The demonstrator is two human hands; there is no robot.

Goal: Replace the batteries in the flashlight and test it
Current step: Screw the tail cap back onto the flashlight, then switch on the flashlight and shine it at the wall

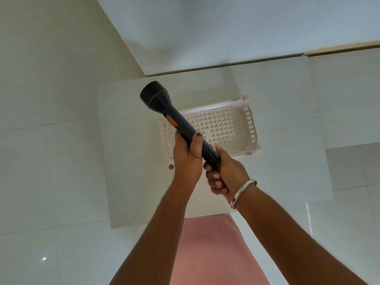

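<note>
A long black flashlight (164, 108) with an orange switch is held in the air above a small white table (127, 161), its wide head pointing up and to the left. My left hand (188, 157) grips the middle of the barrel, thumb laid across it. My right hand (224, 173), with a silver bangle on the wrist, has its fingers curled round the flashlight's tail end. The end cap is hidden inside that hand. No batteries are in view.
A white perforated plastic basket (249, 124) sits on the table behind the flashlight, with nothing visible inside. Pale floor tiles (51, 161) surround the table. A white wall (226, 27) rises behind. My pink clothing (211, 254) fills the bottom centre.
</note>
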